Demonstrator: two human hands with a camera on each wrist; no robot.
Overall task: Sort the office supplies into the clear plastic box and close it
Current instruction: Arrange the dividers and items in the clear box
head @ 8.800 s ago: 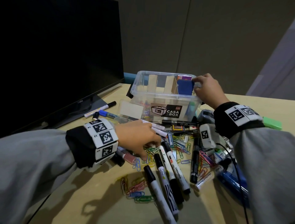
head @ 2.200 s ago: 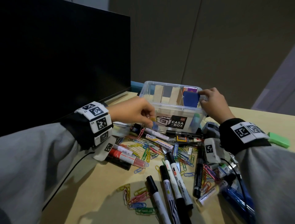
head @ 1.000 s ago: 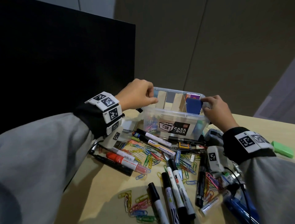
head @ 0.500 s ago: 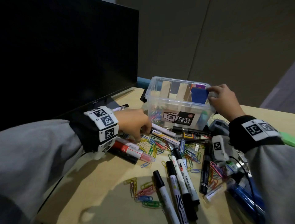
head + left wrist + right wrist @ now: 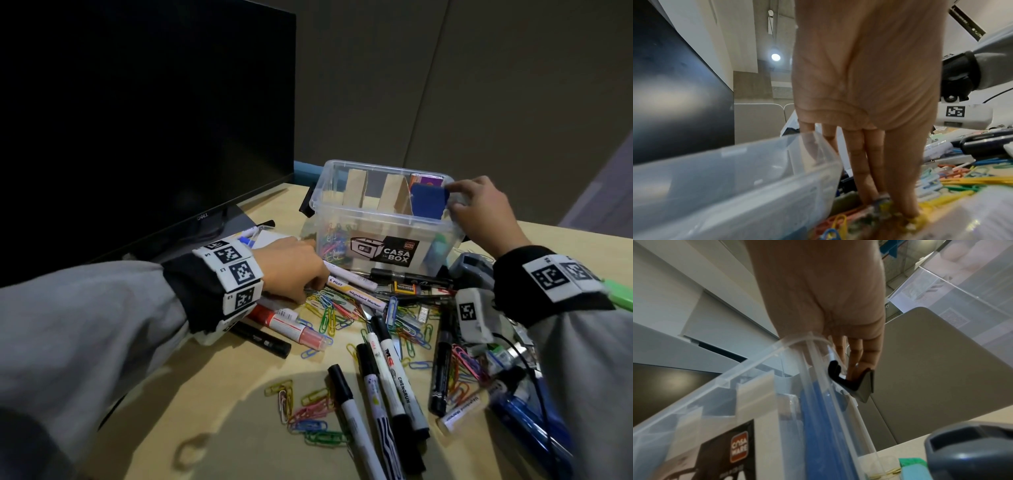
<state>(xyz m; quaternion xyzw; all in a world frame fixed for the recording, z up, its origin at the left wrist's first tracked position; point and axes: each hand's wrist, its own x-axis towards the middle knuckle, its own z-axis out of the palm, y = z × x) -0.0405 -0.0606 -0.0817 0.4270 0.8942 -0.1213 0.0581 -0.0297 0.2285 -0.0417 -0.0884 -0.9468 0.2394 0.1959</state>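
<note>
Left hand: left hand [image 5: 291, 265] down on the paper clips [image 5: 330, 308] just in front of the box [image 5: 376, 219]; fingertips [image 5: 877, 197] pressed together on a few clips, a pinch.
Right hand: right hand [image 5: 486, 209] curled over the box's right rim, steadying it.
Box: open, on the desk [image 5: 222, 394] beside the monitor [image 5: 137, 120]; some clips already inside, left compartment.
Doing it well: gather a small bunch, lift clear of the rim, drop left of the dividers.
Room: markers [image 5: 383, 370] crowd the near side; open desk lies nearer the left sleeve.
</note>
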